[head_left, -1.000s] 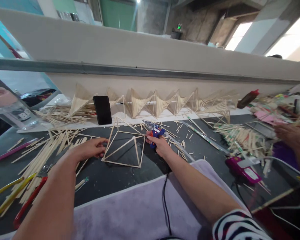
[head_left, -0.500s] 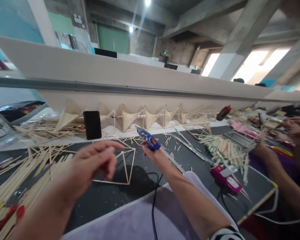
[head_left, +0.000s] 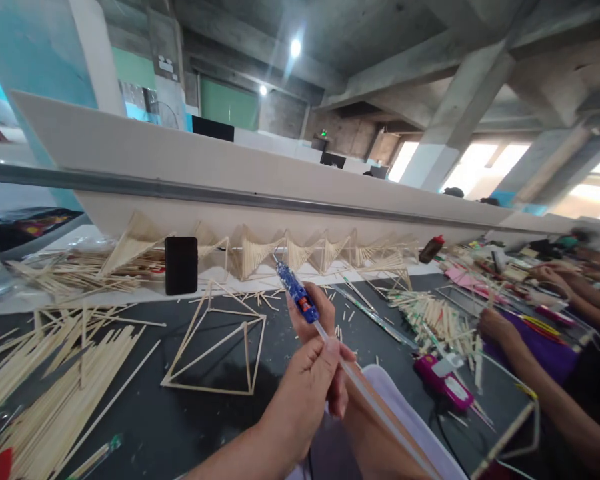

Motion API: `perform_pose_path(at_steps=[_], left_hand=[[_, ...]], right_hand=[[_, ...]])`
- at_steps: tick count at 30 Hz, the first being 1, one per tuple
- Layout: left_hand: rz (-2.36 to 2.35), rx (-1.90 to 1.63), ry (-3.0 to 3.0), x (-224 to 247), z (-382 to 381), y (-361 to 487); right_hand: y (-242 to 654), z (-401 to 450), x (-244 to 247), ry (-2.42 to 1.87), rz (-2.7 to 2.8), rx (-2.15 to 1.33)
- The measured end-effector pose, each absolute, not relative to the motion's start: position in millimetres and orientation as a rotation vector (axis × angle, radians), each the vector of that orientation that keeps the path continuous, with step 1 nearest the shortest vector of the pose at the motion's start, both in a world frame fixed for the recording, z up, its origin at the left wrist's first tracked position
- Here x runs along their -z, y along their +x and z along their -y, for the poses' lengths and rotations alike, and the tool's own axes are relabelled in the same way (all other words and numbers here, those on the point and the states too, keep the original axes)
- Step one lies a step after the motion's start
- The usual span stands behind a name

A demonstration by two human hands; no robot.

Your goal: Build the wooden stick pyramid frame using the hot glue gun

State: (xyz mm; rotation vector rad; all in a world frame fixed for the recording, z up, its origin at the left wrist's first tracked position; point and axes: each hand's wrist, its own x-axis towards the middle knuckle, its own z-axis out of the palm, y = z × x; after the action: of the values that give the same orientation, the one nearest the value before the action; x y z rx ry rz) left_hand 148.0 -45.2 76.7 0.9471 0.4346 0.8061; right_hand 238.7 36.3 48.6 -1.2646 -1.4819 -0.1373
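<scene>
My right hand (head_left: pixel 325 303) is wrapped round a blue hot glue gun (head_left: pixel 293 285), its nozzle pointing up and away over the table. A long translucent glue stick (head_left: pixel 380 397) runs out of the gun's rear end toward me. Close behind the gun, my left hand (head_left: pixel 305 393) pinches this stick between thumb and fingers. Left of both hands, a frame of thin wooden sticks (head_left: pixel 210 389) stands on the dark table (head_left: pixel 180 440); neither hand touches it.
Loose wooden sticks (head_left: pixel 75 400) lie at the left. A black phone (head_left: pixel 181 265) leans before a row of twisted stick models (head_left: pixel 300 257). Rightward are cut sticks (head_left: pixel 443 308), a magenta glue gun (head_left: pixel 445 383) and another person's hand (head_left: pixel 500 328).
My left hand has moved right, from above the wooden frame to the glue stick behind the gun, and closed on it. The view has tilted up slightly.
</scene>
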Motion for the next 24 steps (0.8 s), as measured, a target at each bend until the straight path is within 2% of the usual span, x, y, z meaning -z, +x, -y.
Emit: perform_pose_path(at_steps=[8, 15, 19, 24], left_hand=[[-0.481, -0.915, 0.864, -65, 52, 154], [-0.472, -0.942, 0.799, -68, 52, 151], [-0.393, -0.906, 0.806, -67, 51, 150], [-0.262, -0.828, 0.769, -63, 56, 151]], right_hand=[[234, -36, -36, -1.159, 1.560, 0.222], [232, -35, -32, -1.241, 1.503, 0.221], [230, -34, -32, -1.219, 1.478, 0.195], [237, -32, -35, -1.172, 1.458, 0.325]])
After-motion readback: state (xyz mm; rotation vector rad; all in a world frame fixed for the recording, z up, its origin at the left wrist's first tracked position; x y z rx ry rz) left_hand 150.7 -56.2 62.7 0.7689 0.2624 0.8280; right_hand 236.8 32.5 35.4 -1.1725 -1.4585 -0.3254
